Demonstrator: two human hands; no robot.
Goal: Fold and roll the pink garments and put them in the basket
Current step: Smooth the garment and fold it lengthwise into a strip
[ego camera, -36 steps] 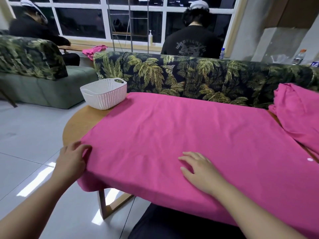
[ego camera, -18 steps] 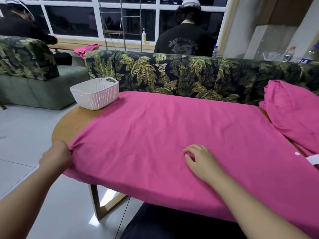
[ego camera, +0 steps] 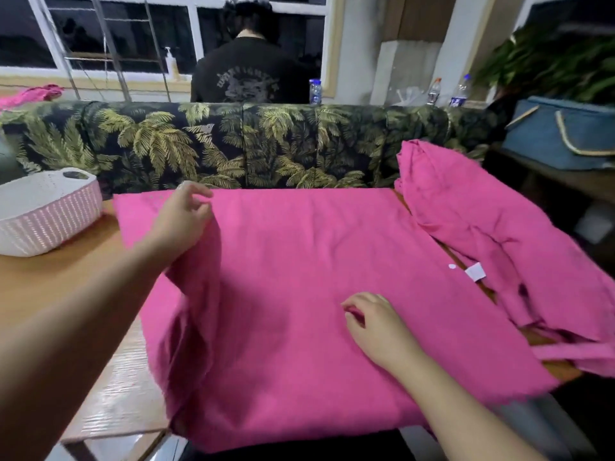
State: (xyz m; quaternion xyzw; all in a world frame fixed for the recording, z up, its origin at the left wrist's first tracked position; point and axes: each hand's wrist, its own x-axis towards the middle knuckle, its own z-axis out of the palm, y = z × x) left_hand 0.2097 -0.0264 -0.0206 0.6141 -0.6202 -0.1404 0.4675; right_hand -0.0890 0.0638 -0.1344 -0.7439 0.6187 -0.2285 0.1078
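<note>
A large pink garment [ego camera: 316, 261] lies spread over the wooden table [ego camera: 66, 277]. My left hand [ego camera: 181, 221] grips its left edge and holds that edge lifted above the cloth, so a fold hangs down from the fingers. My right hand [ego camera: 376, 324] rests on the middle of the garment with its fingers curled, pressing the fabric down. A second pink garment [ego camera: 499, 234] with a white label lies crumpled at the right end of the table. The white woven basket [ego camera: 43, 214] stands at the table's far left.
A palm-print sofa back [ego camera: 249, 144] runs along the far side of the table. A person in a black shirt [ego camera: 249, 74] stands behind it. Bottles [ego camera: 314, 91] stand on a ledge, a blue bag [ego camera: 562, 134] sits at the right, and more pink cloth [ego camera: 30, 94] lies far left.
My left hand has lifted the garment's left edge off the table corner and carried it up and to the right. My right hand stayed on the cloth. The view turned right.
</note>
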